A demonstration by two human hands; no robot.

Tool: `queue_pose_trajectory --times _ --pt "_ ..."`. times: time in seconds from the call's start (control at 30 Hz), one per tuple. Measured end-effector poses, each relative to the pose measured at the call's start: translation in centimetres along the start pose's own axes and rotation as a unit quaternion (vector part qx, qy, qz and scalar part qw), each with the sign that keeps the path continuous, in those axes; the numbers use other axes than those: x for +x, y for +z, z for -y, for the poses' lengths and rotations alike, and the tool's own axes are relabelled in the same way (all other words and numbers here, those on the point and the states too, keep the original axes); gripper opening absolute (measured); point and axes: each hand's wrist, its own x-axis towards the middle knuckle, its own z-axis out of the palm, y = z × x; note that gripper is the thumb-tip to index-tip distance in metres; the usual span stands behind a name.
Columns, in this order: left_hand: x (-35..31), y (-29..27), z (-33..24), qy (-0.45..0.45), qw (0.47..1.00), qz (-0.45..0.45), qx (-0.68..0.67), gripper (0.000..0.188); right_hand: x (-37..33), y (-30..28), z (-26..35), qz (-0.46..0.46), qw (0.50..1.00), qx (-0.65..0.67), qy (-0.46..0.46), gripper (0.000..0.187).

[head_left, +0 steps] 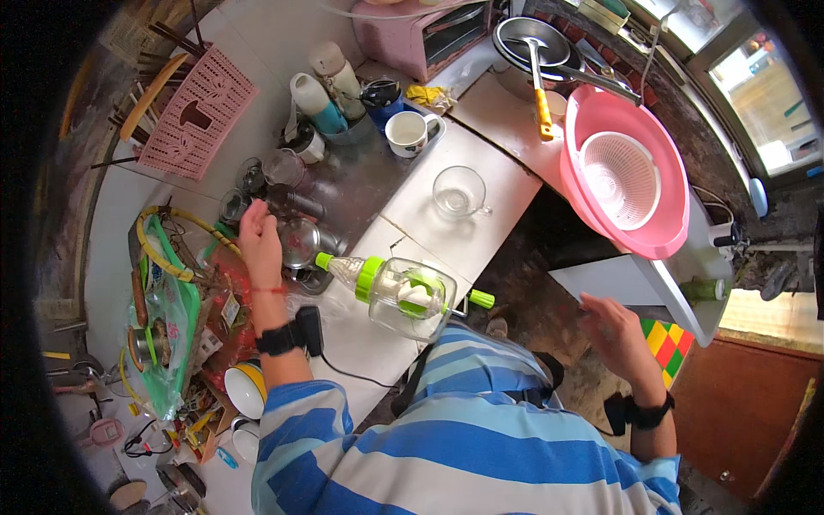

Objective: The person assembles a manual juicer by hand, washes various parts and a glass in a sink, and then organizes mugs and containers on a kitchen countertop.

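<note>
My left hand (260, 239) reaches over the left edge of a metal tray, beside several glass vessels. Its fingers look stretched out, with nothing visible in them. Nearest to it are a clear glass jar (300, 243) and a dark glass cup (233, 207). My right hand (611, 333) hangs in the air at the right, loosely open and holding nothing. Between them, at the counter's near edge, lies a clear hand-crank food chopper (410, 298) with bright green parts; its crank handle (481, 299) points right. Farther back on the white counter sits a clear glass mug (458, 192).
A pink basin (672, 170) holding a white strainer basket (620, 180) stands at right. Behind the mug are a white enamel mug (407, 134), a teal-and-white bottle (316, 106) and pans (512, 43). A pink chopstick rack (199, 112) and a bag-filled basket (176, 300) are left.
</note>
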Motion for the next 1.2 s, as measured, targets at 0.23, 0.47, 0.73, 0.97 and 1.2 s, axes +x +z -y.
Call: queue_pose_trajectory --times 0.23,0.47,0.73,0.97,1.2 --pt "-10.8 0.5 -5.2 -0.126 0.984 0.123 -0.033 0.034 7.1 6.3 -3.3 0.141 0.986 0.072 -0.053 0.035" --pt "-17.7 0.9 -0.7 -0.401 0.9 0.06 -0.159 0.057 10.4 13.0 -2.0 0.293 0.955 0.029 -0.028 0.052" --pt "-17.3 6.2 -0.2 -0.412 0.745 0.153 -0.501 0.058 11.2 15.4 1.0 0.389 0.92 -0.037 -0.023 0.061" --pt "-17.8 7.4 3.2 -0.446 0.765 0.162 -0.436 0.036 9.6 18.6 -0.2 0.301 0.952 -0.031 -0.044 0.03" --pt "-18.8 6.2 5.5 -0.451 0.792 0.162 -0.378 0.037 8.0 19.6 0.2 0.221 0.974 -0.012 -0.049 0.031"
